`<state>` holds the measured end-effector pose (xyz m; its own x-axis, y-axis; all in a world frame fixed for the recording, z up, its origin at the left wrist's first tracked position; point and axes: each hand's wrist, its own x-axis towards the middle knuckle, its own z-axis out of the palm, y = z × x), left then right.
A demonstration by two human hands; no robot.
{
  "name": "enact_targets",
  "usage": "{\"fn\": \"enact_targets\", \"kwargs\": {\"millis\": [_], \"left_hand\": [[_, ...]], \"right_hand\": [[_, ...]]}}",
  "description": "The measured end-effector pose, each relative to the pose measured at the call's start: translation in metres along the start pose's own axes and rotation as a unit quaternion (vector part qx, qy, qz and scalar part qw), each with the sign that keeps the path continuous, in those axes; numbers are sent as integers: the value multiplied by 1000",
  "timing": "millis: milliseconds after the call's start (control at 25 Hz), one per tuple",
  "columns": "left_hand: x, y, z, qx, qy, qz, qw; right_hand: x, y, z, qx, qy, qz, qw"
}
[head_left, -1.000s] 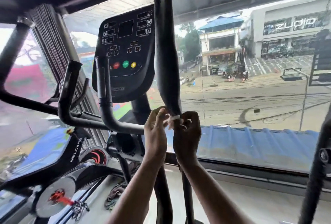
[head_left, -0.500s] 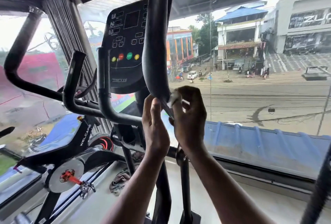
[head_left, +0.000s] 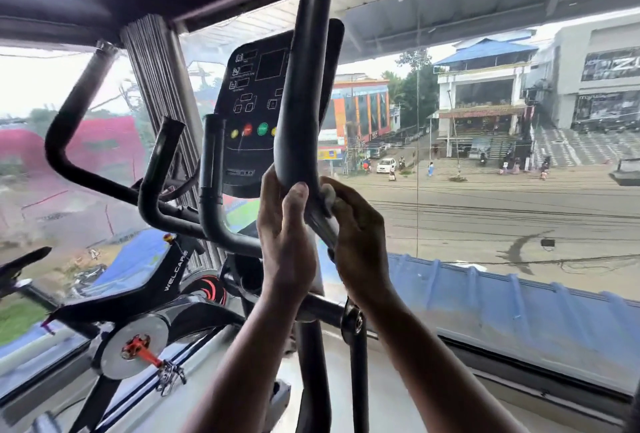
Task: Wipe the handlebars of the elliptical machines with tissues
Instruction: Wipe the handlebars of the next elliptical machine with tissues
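The tall black handlebar (head_left: 304, 93) stands upright in the middle of the view, in front of the console (head_left: 256, 113), and its lower bend is being gripped from both sides. A small wad of tissue (head_left: 329, 195) is seen pressed against the bar just under the bend, pinched there by the right hand (head_left: 360, 242), whose fingers are curled round the tissue and the bar together. The left hand (head_left: 285, 235) is wrapped round the same bar from the other side, thumb up along its near face; no tissue can be made out beneath it.

The wipe is judged to be under way low on this bar. The long upper stretch remains to be covered, though no mark of cleaning can be read on the dark surface. The short inner handles (head_left: 211, 183) and the outer curved bar (head_left: 74, 110) on the left are not being touched and are probably still to be done.

Both forearms are raised from below, wrists close together, nearly touching.
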<state>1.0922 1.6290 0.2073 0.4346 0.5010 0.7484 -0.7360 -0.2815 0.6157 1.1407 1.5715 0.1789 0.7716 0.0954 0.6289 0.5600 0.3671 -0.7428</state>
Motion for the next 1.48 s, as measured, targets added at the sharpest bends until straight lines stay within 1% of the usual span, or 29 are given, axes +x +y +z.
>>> {"fn": "enact_targets", "kwargs": {"millis": [40, 80, 120, 160, 200, 280, 320, 360, 400, 480, 560, 600, 640, 680, 720, 800, 840, 880, 920, 960, 1040, 1120, 1160, 1200, 1240, 1320, 1360, 1400, 1480], "left_hand": [[5, 4, 2, 12, 10, 14, 1000], [9, 8, 4, 29, 29, 27, 999], [12, 10, 5, 41, 46, 37, 997], [14, 12, 7, 46, 59, 35, 997], [15, 10, 9, 51, 70, 24, 996], [16, 9, 15, 48, 103, -7, 993], [18, 9, 17, 39, 124, -14, 991], [17, 11, 21, 34, 136, -17, 990], [17, 11, 22, 39, 142, -17, 989], [15, 13, 28, 69, 158, -22, 985], [14, 14, 33, 93, 171, -22, 981], [14, 15, 33, 97, 171, -15, 980], [16, 15, 31, 110, 172, -7, 979], [18, 16, 31, 132, 166, 7, 977], [21, 18, 29, 150, 158, 21, 976], [24, 23, 28, 194, 137, 57, 970], [26, 26, 31, 202, 142, 70, 966], [27, 28, 35, 205, 154, 80, 963], [30, 27, 37, 215, 173, 83, 958], [30, 26, 39, 223, 187, 83, 953], [30, 22, 39, 227, 201, 78, 950], [29, 20, 37, 237, 200, 76, 948], [29, 21, 39, 240, 200, 77, 947], [28, 22, 40, 238, 201, 75, 947], [28, 23, 42, 231, 202, 75, 949], [28, 24, 43, 219, 212, 81, 949], [27, 24, 44, 218, 216, 89, 948], [27, 22, 42, 222, 216, 95, 946], [26, 23, 41, 208, 214, 83, 951]], "right_hand": [[-2, -2, 0, 17, -27, -63, 998], [-4, 2, -3, 26, -44, -101, 994], [-3, 12, -8, 17, -45, -118, 992], [1, 27, -14, -14, -44, -110, 993], [8, 45, -23, -48, -44, -79, 995], [20, 79, -40, -149, -76, 28, 986], [27, 87, -48, -189, -102, 83, 973], [33, 93, -52, -212, -125, 119, 962], [37, 92, -53, -224, -142, 125, 956], [39, 72, -43, -209, -170, 70, 961], [34, 39, -34, -89, -187, 12, 978], [31, 28, -32, -41, -193, -16, 980], [28, 24, -34, -10, -195, -40, 980], [27, 29, -40, -5, -193, -42, 980], [29, 38, -47, -25, -196, -19, 980], [39, 58, -56, -140, -209, 65, 966], [44, 63, -56, -190, -220, 99, 952], [48, 60, -52, -205, -226, 108, 946], [50, 50, -45, -191, -226, 90, 951], [49, 34, -36, -150, -229, 54, 960], [39, 5, -24, -31, -240, -31, 970], [27, 4, -26, 64, -239, -71, 966], [26, 18, -33, 71, -224, -75, 969], [27, 39, -40, 41, -206, -62, 976], [31, 59, -49, -17, -192, -35, 981], [38, 86, -62, -157, -168, 38, 973], [38, 90, -64, -201, -158, 61, 965], [37, 84, -63, -215, -152, 58, 963], [34, 55, -52, -176, -142, -6, 974]]}}
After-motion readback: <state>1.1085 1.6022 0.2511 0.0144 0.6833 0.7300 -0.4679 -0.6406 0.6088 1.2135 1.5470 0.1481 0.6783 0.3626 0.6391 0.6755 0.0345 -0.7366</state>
